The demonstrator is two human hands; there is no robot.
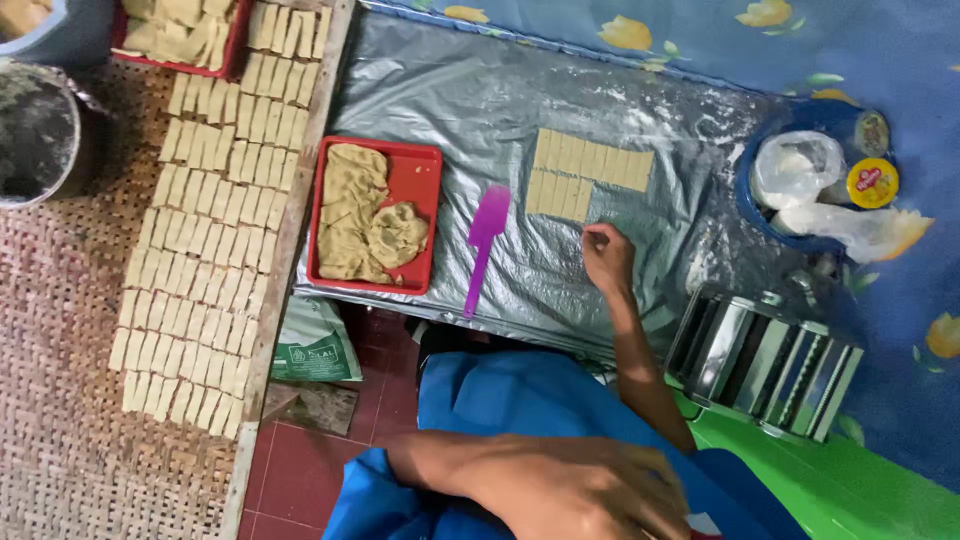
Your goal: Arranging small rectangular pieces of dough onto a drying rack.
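Reaching across the foil-covered bench (470,90), the right hand (607,256) rested with fingers curled, pinching at the near edge of the cut dough strips (585,173); whether it gripped one I could not tell; the left hand (590,495) lay low by the blue cloth (500,400) on the lap, loosely open, holding nothing; a purple spatula (485,240) lay just left of the strips; beside it sat a red tray (420,180) of dough; rows of cut pieces (205,250) covered a woven mat (60,350); a metal roller machine (770,365) stood at the right.
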